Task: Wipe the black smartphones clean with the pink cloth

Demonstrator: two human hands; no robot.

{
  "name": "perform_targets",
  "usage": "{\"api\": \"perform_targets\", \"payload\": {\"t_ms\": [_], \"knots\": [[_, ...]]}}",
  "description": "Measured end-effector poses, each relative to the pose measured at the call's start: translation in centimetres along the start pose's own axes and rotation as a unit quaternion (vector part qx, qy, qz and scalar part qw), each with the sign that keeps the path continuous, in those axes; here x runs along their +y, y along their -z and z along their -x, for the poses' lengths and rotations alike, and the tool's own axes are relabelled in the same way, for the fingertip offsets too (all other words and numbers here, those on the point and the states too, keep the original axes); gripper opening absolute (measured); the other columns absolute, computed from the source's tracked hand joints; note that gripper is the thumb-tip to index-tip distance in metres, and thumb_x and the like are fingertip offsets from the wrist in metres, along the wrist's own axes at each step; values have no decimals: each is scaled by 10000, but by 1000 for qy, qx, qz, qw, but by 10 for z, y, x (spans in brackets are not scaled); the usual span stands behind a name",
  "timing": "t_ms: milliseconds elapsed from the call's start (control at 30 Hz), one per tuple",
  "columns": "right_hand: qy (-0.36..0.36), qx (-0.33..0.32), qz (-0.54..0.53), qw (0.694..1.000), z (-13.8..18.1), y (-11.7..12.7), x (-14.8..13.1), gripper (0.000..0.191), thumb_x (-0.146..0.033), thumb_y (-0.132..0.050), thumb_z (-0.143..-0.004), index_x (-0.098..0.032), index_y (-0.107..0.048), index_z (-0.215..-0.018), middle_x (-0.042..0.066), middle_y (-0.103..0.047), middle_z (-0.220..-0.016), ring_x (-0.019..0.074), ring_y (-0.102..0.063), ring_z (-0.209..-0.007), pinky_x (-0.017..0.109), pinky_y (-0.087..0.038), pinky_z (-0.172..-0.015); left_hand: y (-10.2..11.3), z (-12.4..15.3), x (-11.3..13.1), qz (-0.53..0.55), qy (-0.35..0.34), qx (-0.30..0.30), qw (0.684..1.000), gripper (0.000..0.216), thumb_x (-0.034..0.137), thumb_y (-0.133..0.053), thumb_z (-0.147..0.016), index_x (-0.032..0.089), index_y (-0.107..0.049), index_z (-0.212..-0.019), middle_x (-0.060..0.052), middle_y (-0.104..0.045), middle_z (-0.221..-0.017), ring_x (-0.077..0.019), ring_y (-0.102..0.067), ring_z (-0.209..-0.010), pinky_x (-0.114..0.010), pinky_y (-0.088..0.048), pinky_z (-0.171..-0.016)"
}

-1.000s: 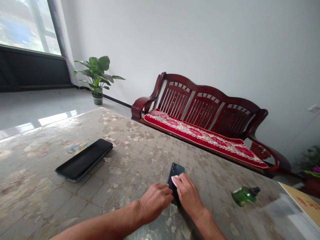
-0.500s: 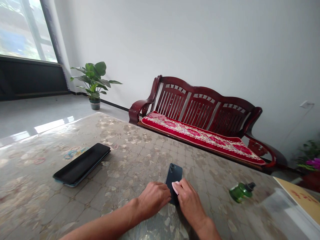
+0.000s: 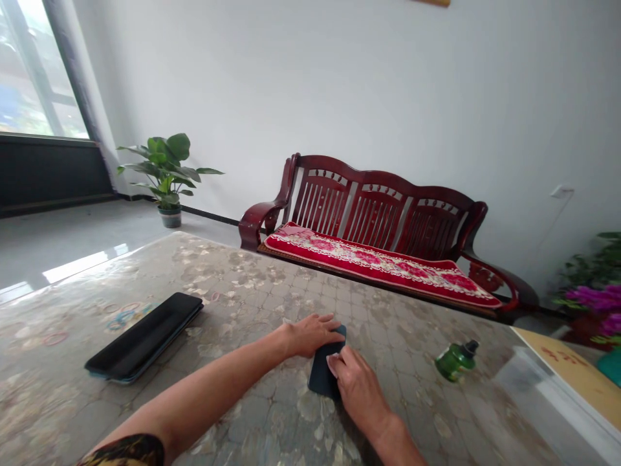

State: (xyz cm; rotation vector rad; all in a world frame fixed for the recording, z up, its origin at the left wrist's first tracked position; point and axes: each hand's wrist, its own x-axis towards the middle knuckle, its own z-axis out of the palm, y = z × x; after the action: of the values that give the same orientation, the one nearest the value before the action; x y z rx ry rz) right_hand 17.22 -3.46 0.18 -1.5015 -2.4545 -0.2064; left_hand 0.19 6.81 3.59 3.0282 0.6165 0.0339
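Observation:
A dark blue smartphone point(image 3: 322, 375) lies back up on the patterned tablecloth point(image 3: 252, 414). My left hand point(image 3: 314, 334) rests over its far end with the fingers stretched out, hiding the camera area. On the phone's back, my right hand point(image 3: 359, 386) presses a small pale pink cloth point(image 3: 332, 364), pinched between thumb and fingers; most of the cloth is hidden in the hand. To the left lies a black tablet point(image 3: 145, 340) in a case, apart from both hands. Right of my right hand stands a green bottle point(image 3: 454, 361) with a black cap.
Several coloured rubber bands point(image 3: 127, 316) lie behind the tablet. At the table's right edge is a yellow box point(image 3: 567, 362) with red characters. Beyond the table stand a dark red wooden bench point(image 3: 373, 200) and a potted plant point(image 3: 169, 217).
My left hand has moved from the phone's near left edge to its far end, now flat over the camera. My right hand stays on the phone with the cloth. The view has shifted slightly.

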Motion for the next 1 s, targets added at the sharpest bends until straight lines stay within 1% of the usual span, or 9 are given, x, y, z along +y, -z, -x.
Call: {"api": "perform_targets", "payload": {"t_ms": [67, 167, 367, 433, 533, 600, 700, 867, 1000], "knots": [[2, -9, 4, 1000, 0, 2, 0, 200, -92, -506, -931, -211, -663, -967, 44, -599, -917, 193, -578, -853, 286, -454, -764, 4, -10, -4, -10, -14, -33, 999, 571, 59, -666, -744, 331, -556, -1234, -41, -524, -1389, -274, -428, -1326, -393, -433, -1000], [11, -21, -9, 1000, 1, 6, 1, 223, -65, -531, -904, -221, -667, -987, 41, -600, -922, 187, -576, -861, 277, -454, -778, 8, -22, -7, -12, -19, -46, 999, 606, 92, -708, -715, 375, -550, -1227, -20, -548, -1350, -281, -462, -1291, -391, -465, -945], [7, -40, -15, 999, -7, 16, 9, 234, -53, -519, -903, -222, -673, -950, 32, -604, -925, 172, -577, -868, 254, -441, -767, 15, -21, -16, -17, -6, -55, 998, 650, 204, -849, -560, 330, -585, -1140, -32, -573, -1249, -288, -507, -1183, -360, -475, -895], [1, -43, -10, 999, -11, 17, 14, 233, -66, -506, -915, -222, -677, -945, 31, -606, -915, 167, -579, -851, 248, -434, -748, 16, -14, -19, -19, 22, -60, 998, 662, 273, -890, -500, 289, -602, -1096, -47, -586, -1193, -292, -525, -1124, -362, -474, -889], [-19, -32, -9, 999, -16, 18, 20, 264, -77, -462, -937, -224, -678, -907, 30, -604, -892, 160, -582, -834, 243, -426, -734, 12, 3, -17, 0, 107, -51, 993, 615, 423, -892, -509, 220, -621, -1021, -76, -598, -1099, -289, -551, -1032, -372, -473, -878], [-37, -23, -12, 999, -15, 18, 22, 302, -49, -430, -929, -226, -674, -902, 36, -604, -896, 163, -588, -852, 245, -426, -750, 5, 16, -9, 24, 178, -10, 984, 593, 479, -865, -550, 184, -615, -999, -99, -595, -1084, -298, -553, -1010, -388, -473, -875], [-53, -14, -12, 998, -9, 15, 16, 346, -4, -408, -892, -233, -666, -920, 42, -605, -901, 175, -593, -867, 254, -430, -765, -7, 33, 9, 52, 247, 38, 967, 503, 486, -791, -663, 162, -605, -999, -118, -592, -1080, -307, -548, -1020, -392, -480, -861], [-47, -5, -7, 999, 2, 6, 0, 362, 18, -423, -857, -228, -650, -995, 53, -600, -926, 186, -583, -863, 272, -436, -784, -19, 43, 34, 90, 308, 73, 944, 475, 457, -757, -705, 168, -588, -1043, -115, -578, -1109, -312, -510, -1081, -403, -446, -932], [-65, 10, -4, 998, -4, -2, 10, 344, -16, -410, -895, -221, -649, -1034, 57, -595, -919, 191, -583, -892, 276, -440, -802, -20, 48, 38, 119, 310, 84, 940, 483, 412, -762, -703, 167, -581, -1078, -115, -567, -1142, -305, -498, -1093, -400, -437, -962]]}}
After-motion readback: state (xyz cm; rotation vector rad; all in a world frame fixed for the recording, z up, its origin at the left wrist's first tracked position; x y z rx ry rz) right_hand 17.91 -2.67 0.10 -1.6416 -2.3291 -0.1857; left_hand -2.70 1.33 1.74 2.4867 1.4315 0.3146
